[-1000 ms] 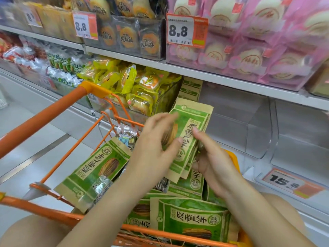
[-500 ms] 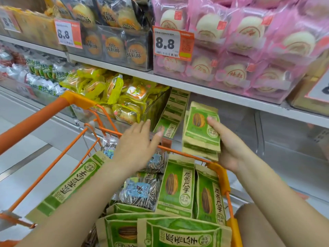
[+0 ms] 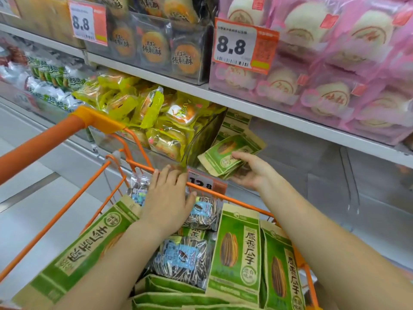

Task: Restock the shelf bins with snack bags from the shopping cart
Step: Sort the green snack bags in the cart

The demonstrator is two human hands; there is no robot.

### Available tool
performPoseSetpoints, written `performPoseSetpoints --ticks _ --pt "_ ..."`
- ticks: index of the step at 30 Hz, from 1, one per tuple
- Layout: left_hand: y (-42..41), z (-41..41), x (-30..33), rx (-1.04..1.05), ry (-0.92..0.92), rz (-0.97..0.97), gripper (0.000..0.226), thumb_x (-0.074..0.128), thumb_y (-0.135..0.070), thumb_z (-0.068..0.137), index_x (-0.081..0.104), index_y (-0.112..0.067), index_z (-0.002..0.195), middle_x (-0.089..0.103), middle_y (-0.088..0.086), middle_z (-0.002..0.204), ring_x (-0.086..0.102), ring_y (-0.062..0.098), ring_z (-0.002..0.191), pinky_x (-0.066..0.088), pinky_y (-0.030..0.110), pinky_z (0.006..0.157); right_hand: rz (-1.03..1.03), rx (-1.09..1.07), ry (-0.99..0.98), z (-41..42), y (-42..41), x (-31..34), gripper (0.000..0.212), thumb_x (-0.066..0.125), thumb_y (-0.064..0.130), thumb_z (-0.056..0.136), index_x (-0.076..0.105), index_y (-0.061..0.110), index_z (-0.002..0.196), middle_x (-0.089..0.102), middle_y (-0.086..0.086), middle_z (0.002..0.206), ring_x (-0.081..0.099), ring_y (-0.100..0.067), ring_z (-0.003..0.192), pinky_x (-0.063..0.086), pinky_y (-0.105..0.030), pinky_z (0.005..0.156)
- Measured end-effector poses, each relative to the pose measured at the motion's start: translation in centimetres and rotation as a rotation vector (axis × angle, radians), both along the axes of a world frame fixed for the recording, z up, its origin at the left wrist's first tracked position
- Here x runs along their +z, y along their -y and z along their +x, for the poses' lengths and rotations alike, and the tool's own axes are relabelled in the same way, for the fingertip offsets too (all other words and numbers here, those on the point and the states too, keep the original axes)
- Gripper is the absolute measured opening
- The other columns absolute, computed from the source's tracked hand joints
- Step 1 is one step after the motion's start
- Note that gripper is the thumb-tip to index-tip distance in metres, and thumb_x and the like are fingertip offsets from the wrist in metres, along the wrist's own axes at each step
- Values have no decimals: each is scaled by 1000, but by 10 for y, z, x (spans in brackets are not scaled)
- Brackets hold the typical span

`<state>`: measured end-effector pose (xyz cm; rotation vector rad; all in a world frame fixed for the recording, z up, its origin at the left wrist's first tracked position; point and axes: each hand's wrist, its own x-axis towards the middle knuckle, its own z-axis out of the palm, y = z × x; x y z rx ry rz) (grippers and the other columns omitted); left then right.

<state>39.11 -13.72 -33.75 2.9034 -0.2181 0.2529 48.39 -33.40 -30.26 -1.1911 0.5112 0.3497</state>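
Right hand (image 3: 251, 173): fingers curled round a stack of green seed bags (image 3: 225, 158), held tilted inside the clear shelf bin (image 3: 290, 166) at 1 o'clock, with open bin room to its right; left hand (image 3: 166, 198): fingers straight and spread, resting flat on the clear seed packs (image 3: 202, 212) at the far rim of the orange shopping cart (image 3: 67, 198). Cart stock: upright green bags (image 3: 234, 249) printed 原香瓜子 at 5 o'clock. Surroundings: yellow snack packs (image 3: 152, 117) at 11 o'clock, grey floor (image 3: 33, 175) at 9 o'clock, price tags (image 3: 242, 45) reading 8.8 on the upper shelf (image 3: 279, 113).
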Motion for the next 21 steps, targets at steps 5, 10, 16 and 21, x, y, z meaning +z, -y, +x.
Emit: performPoseSetpoints --ticks 5,10,16,21 --pt "0 -1 -2 4 39 -50 55 27 -45 93 43 -15 137 43 5 141 21 26 141 6 43 117 -319 111 -7 8 -4 -18 40 83 20 71 65 14 106 56 -10 128 56 -27 113 52 -38 76" --pt "2 -1 0 0 43 -73 48 39 -39 96 44 -13 135 44 6 140 22 27 141 7 44 117 -336 233 -78 15 -5 -19 46 83 18 70 62 10 110 59 -16 123 57 -31 114 47 -47 97" --pt "1 0 -2 0 62 -75 48 38 -41 96 45 -13 135 46 6 138 25 27 138 8 44 117 -296 195 -44 23 -2 -22 15 72 4 81 62 7 92 67 -10 92 65 -19 84 53 -37 75" --pt "2 0 -3 3 74 -73 48 35 -40 93 50 -12 130 50 7 134 31 28 135 11 46 116 -335 158 2 31 0 -21 17 71 3 82 62 8 96 70 -9 90 67 -20 82 54 -37 69"
